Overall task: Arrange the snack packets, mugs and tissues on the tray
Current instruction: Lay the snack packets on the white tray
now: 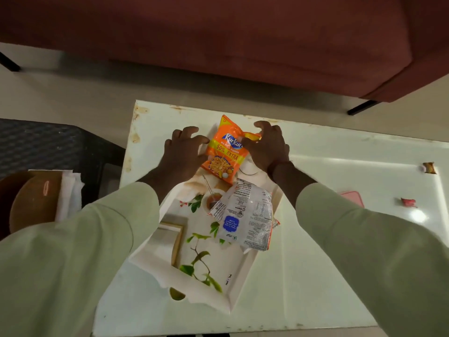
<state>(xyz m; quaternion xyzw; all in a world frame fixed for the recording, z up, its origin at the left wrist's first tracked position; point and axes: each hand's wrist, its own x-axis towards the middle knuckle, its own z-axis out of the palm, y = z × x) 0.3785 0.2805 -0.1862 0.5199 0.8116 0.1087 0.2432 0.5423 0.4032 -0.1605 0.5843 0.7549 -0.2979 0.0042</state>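
An orange Kurkure snack packet [224, 152] lies at the far end of the white leaf-printed tray [239, 283]. My left hand [182, 152] touches its left edge with fingers spread. My right hand [267, 144] pinches the packet's top right corner. A white snack packet [245, 215] lies face down on the tray's right side, nearer to me. A white mug rim [247, 170] shows partly under my right wrist. Folded white tissues [69, 193] sit off the table at the left, beside a brown object.
The tray rests on a white glossy table [340, 251]. A pink flat item [352, 197], a small red wrapper [409, 202] and a small brown wrapper [428, 167] lie on the table's right. A maroon sofa [218, 37] stands beyond; a dark woven chair [48, 144] at left.
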